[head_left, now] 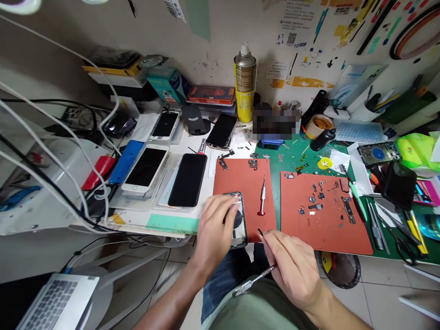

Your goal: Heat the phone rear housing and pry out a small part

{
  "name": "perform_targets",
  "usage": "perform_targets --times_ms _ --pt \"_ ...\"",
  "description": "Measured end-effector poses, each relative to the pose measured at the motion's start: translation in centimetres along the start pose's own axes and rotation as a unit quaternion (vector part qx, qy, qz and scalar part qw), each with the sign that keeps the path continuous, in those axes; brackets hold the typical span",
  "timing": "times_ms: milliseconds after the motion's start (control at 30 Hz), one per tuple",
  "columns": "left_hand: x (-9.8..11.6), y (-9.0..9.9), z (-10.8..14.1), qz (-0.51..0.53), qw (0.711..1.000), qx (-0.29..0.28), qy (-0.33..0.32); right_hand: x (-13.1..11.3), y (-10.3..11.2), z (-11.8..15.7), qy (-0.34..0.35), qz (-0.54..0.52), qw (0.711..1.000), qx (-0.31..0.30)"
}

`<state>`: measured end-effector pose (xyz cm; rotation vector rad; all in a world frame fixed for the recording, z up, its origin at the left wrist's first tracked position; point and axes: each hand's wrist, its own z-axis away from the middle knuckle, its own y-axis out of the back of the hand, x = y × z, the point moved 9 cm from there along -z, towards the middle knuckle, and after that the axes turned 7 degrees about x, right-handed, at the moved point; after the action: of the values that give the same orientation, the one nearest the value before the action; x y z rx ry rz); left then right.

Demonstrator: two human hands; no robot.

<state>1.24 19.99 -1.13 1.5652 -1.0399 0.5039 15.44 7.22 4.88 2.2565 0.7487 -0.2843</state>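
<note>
An opened phone housing point(240, 233) lies at the front edge of the left red-brown mat point(223, 181), its inside facing up. My left hand point(215, 224) is closed over its left side, fingers bent and fingertips by the upper part. To the right, my right hand point(294, 263) is closed around a slim metal pry tool point(252, 280), whose flat end points down and left. A small dark piece point(260, 232) shows at that hand's fingertips; its kind is unclear. A silver screwdriver point(263, 197) with a red end rests on the mat between the hands.
Small phone parts point(316, 206) are scattered over the right mat point(295, 229). Several phones, among them a black one point(188, 179), lie to the left. A yellow spray can point(244, 85) stands behind. Scissors point(409, 245) and other tools are at the right.
</note>
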Motion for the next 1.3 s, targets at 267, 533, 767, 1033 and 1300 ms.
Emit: perform_targets --times_ms 267,533,767,1033,1300 --pt "1.6 -3.1 5.4 0.348 0.897 -0.113 0.247 -0.4 -0.5 0.6 -0.006 0.013 1.000 0.004" --pt "-0.1 -3.2 6.1 0.277 0.922 -0.101 0.251 3.1 -0.2 2.2 -0.268 -0.044 0.957 -0.101" --pt "-0.3 -4.4 8.4 0.208 0.933 -0.147 0.256 4.1 1.8 7.6 -0.438 -0.207 0.866 -0.127" --pt "0.0 -6.6 9.6 0.209 0.918 -0.146 0.305 4.2 2.8 9.0 -0.436 -0.450 0.778 -0.047" --pt "-0.1 -7.5 9.8 0.205 0.915 -0.121 0.325 6.1 2.8 10.1 -0.390 -0.232 0.891 -0.020"
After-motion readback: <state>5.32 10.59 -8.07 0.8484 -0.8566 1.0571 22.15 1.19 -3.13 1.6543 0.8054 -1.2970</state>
